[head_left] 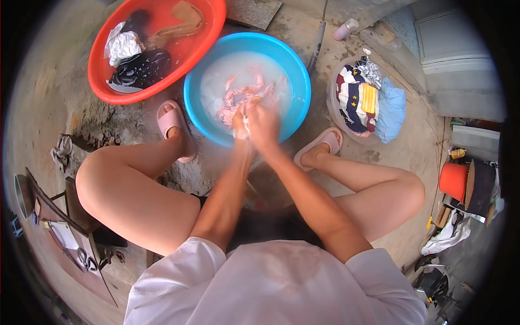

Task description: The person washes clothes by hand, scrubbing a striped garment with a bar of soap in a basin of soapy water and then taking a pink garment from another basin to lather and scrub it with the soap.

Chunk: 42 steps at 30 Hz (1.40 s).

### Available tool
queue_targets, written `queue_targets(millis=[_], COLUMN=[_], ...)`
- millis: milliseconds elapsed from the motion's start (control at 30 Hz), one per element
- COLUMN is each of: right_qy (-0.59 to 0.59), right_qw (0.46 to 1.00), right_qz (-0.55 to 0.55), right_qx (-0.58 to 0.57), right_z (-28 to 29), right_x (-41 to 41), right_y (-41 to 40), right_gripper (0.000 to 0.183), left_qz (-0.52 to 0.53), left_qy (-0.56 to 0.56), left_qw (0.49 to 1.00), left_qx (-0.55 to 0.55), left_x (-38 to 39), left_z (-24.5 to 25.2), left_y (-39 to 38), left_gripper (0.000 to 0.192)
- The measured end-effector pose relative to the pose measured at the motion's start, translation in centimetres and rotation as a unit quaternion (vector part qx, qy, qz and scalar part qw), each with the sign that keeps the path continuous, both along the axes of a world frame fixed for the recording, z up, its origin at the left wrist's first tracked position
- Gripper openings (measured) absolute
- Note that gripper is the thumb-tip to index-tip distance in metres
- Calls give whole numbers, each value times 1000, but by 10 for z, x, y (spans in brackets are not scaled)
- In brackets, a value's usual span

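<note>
Both my hands are pressed together over the near side of a blue plastic basin (300, 109), gripping a wet pink garment (243, 94). My left hand (241, 122) has white suds around the wrist. Slightly blurred, my right hand (264, 122) sits against it on the right, and its fingertips are hard to make out. Cloudy, soapy water (221, 67) surrounds the garment, most of which spreads out beyond my hands.
A red basin (134, 98) at upper left holds water and dark, white and brown clothes. Right of me, a clear tub (334, 106) holds piled laundry with a yellow ridged bar (369, 98) on top. A pink spray can (345, 29) lies behind; scissors (86, 260) rest at lower left.
</note>
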State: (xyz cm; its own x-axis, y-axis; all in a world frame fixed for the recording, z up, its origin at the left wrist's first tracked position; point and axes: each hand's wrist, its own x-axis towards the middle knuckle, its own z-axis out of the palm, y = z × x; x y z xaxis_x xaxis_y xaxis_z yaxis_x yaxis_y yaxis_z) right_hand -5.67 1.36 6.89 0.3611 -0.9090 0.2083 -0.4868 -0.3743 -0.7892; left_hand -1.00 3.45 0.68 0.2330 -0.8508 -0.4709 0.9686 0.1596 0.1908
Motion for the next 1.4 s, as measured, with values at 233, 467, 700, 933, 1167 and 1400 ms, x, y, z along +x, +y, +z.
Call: queue_targets(millis=[233,467,700,933,1167,1400], right_qy=[89,14,64,91,-189,-108], right_qw=[988,996,987,973,853,873], right_qz=[-94,-34,-117,-157,108,105], right_qx=[82,81,90,141,475,463], right_z=[-29,-16,-10,-38,18,13], right_x=[-17,8,-12,-28,-58,-62], right_y=[-62,10,-30,-74,-87,-84], right_gripper=[31,29,36,37,30,38], left_qz=[7,12,-42,-27,-82,-142], left_qy=[-32,46,43,-15,-9,-417], left_qw=[997,999,997,999,996,898], left_qx=[64,-26,-38,10,-45,2], left_x=[-48,-5,-19,-43,20,13], left_z=[11,10,9,20,58,53], left_y=[-28,0,-9,-21,-2,-2], left_gripper=[32,27,27,32,40,41])
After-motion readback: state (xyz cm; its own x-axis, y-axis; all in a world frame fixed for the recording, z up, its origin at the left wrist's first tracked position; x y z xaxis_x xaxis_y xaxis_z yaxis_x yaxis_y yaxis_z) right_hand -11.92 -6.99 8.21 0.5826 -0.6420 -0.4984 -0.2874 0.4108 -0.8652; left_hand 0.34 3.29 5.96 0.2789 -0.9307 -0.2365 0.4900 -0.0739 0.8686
